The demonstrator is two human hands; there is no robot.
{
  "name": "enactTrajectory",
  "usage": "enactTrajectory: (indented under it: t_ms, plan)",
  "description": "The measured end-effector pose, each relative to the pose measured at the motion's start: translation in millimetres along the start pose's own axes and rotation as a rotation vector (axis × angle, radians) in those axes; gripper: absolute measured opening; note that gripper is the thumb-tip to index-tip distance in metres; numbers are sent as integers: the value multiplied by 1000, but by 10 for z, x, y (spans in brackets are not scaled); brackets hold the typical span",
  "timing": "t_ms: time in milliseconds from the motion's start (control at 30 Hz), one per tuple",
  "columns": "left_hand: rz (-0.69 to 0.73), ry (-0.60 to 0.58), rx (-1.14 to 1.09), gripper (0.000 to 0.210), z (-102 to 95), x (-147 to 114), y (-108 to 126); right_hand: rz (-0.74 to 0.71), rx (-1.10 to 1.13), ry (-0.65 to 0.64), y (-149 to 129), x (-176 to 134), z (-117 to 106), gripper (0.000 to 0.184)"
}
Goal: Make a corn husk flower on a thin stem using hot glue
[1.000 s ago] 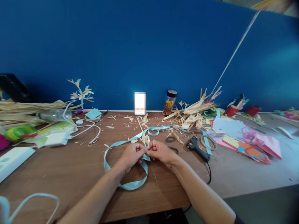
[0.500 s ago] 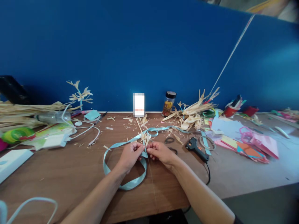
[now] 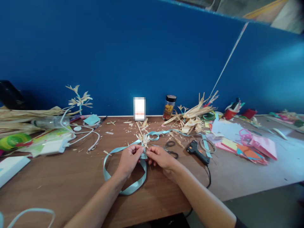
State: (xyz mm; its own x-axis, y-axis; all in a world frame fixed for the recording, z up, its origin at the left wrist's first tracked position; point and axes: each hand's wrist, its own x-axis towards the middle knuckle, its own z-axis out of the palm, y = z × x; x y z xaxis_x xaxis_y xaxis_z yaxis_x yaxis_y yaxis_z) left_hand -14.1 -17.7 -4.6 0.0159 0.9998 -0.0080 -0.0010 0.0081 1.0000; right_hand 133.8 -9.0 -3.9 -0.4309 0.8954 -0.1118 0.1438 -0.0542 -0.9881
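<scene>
Pinched between thumb and fingers of my left hand (image 3: 129,159) is the base of a small pale dried-husk flower (image 3: 143,140), its petals pointing up and away from me. Light blue ribbon (image 3: 135,188) passes at the flower's base and falls in a wide loop onto the table below. My right hand (image 3: 159,157) is closed beside it, thumb and finger pressed on the ribbon close to the left fingertips. The stem is mostly hidden by the fingers. Dark-handled scissors (image 3: 174,154) lie just beyond my right hand.
A black glue gun (image 3: 198,153) with its cord lies to the right. Behind are a husk pile (image 3: 193,118), a jar (image 3: 169,108) and a lit, pixelated screen (image 3: 139,107). Coloured paper (image 3: 249,152) spreads at right; a white power strip (image 3: 14,169) and cables lie left.
The view has shifted slightly, so most things sit a little further left and lower. Both hands keep their pinch at the flower's base, with only small finger movement.
</scene>
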Motion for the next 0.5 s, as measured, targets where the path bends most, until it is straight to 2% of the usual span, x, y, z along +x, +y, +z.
enactTrajectory:
  t_ms: [500]
  plan:
    - [27, 12, 38, 22, 50, -11, -4, -59, 46, 36, 33, 33, 20, 15]
